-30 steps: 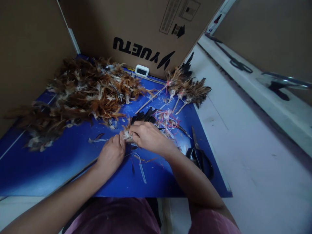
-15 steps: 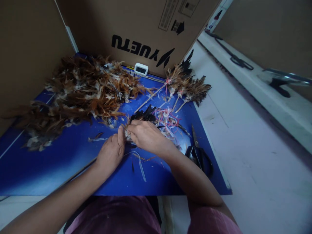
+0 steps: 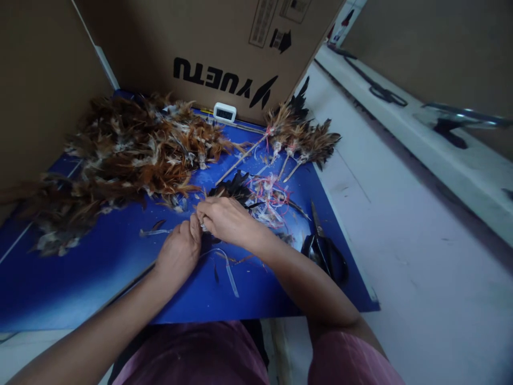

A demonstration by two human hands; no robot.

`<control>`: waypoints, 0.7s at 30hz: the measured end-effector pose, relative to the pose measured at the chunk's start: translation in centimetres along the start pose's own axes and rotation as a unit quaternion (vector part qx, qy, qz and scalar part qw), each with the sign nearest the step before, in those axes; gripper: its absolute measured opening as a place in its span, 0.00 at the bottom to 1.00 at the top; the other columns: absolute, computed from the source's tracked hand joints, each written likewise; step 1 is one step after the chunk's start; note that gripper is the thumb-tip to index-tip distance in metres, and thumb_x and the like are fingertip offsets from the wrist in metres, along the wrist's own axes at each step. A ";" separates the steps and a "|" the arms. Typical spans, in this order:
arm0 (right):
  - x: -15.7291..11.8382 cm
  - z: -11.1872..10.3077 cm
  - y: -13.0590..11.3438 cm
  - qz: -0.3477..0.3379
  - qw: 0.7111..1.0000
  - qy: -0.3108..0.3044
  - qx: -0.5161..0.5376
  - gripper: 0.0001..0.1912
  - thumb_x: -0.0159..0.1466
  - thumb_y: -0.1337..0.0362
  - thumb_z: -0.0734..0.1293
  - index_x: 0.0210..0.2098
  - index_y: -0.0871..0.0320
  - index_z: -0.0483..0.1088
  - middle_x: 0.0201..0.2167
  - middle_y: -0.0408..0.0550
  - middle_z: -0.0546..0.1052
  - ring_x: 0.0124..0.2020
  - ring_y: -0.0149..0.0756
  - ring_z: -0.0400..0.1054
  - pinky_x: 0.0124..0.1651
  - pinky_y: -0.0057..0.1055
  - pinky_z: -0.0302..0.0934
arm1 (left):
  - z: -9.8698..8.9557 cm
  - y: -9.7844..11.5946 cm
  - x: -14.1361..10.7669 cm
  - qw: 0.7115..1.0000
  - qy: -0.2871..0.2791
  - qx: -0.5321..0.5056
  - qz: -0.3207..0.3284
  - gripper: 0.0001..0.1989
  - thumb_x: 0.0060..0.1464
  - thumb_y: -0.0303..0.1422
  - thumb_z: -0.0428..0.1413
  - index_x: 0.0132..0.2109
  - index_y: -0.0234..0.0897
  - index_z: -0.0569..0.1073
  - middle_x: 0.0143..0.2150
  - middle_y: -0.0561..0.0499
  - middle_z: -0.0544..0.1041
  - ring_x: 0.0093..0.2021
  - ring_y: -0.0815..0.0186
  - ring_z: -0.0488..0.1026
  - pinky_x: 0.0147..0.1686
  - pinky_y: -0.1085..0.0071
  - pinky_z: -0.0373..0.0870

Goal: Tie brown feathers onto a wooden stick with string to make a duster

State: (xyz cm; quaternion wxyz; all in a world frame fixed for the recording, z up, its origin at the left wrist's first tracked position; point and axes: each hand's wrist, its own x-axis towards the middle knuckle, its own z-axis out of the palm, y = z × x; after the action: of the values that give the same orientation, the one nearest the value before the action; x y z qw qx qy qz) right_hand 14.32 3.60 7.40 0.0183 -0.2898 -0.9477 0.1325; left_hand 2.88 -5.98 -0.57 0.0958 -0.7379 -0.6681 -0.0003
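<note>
Head view: right hand (image 3: 225,219) at feather bundle (image 3: 232,187)

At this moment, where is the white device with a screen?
In the head view, the white device sits left of centre at the far edge of the blue board, by the cardboard panel, between the feather pile and the tied bundles.

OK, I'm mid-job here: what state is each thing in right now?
Left hand: closed, apparently on the stick
Right hand: closed, apparently on the dark feathers
Stick: partly hidden by left hand and forearm
Dark feathers: partly covered by right hand
Brown feathers: heaped
Feather bundles: lying, some red binding visible
Scraps: tangled
Scissors: lying, blades look closed
Timer: upright, readout illegible
Box: standing, lettering upside down
</note>
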 end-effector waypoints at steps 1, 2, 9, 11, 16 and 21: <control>-0.1 -0.1 0.1 0.004 1.000 0.017 0.013 0.09 0.63 0.71 0.59 0.36 0.60 0.70 0.36 0.48 0.75 0.38 0.34 0.69 0.40 0.29 0.58 | -0.1 0.0 0.0 1.000 -0.002 0.004 -0.001 0.18 0.58 0.22 0.41 0.54 0.20 0.63 0.34 0.40 0.69 0.33 0.59 0.70 0.32 0.66 0.68; -0.3 -0.2 0.2 0.008 0.999 0.039 0.026 0.08 0.63 0.71 0.59 0.36 0.59 0.70 0.37 0.48 0.74 0.38 0.34 0.68 0.41 0.29 0.58 | -0.2 0.0 0.1 1.000 -0.006 0.008 -0.002 0.18 0.58 0.21 0.40 0.54 0.20 0.63 0.34 0.40 0.69 0.33 0.59 0.69 0.32 0.66 0.68; -5.4 -0.6 0.3 0.111 0.974 0.190 0.046 0.11 0.66 0.65 0.57 0.37 0.60 0.70 0.36 0.49 0.73 0.39 0.33 0.66 0.44 0.30 0.58 | -1.1 0.1 0.4 0.999 -0.041 0.001 -0.025 0.16 0.59 0.22 0.39 0.49 0.24 0.66 0.32 0.42 0.69 0.32 0.60 0.70 0.32 0.67 0.68; -7.1 0.5 0.1 0.122 0.985 0.119 0.042 0.10 0.65 0.67 0.58 0.33 0.60 0.70 0.31 0.47 0.73 0.35 0.33 0.67 0.42 0.29 0.59 | -1.2 0.1 0.4 0.999 -0.043 0.004 -0.027 0.16 0.58 0.21 0.39 0.49 0.23 0.66 0.33 0.41 0.69 0.33 0.60 0.70 0.33 0.67 0.68; -8.6 4.2 -0.1 0.150 0.985 0.083 -0.031 0.07 0.63 0.67 0.61 0.37 0.60 0.70 0.38 0.51 0.73 0.42 0.40 0.65 0.47 0.36 0.58 | -1.1 0.1 0.3 0.999 -0.023 0.039 -0.007 0.19 0.58 0.21 0.38 0.53 0.19 0.64 0.34 0.39 0.69 0.34 0.59 0.70 0.34 0.67 0.68; -7.7 5.4 0.6 0.177 0.978 0.100 -0.039 0.08 0.62 0.63 0.63 0.39 0.61 0.69 0.39 0.53 0.71 0.43 0.43 0.63 0.47 0.39 0.59 | -1.2 0.2 0.4 0.998 -0.028 0.051 -0.004 0.18 0.57 0.20 0.37 0.50 0.20 0.65 0.35 0.38 0.70 0.35 0.59 0.70 0.35 0.67 0.68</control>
State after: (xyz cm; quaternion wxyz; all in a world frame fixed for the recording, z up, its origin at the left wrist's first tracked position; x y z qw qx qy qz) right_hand 20.45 -1.55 2.36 0.0777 -0.4649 -0.8794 0.0669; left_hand 3.24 -5.80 0.60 0.1144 -0.7288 -0.6729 0.0543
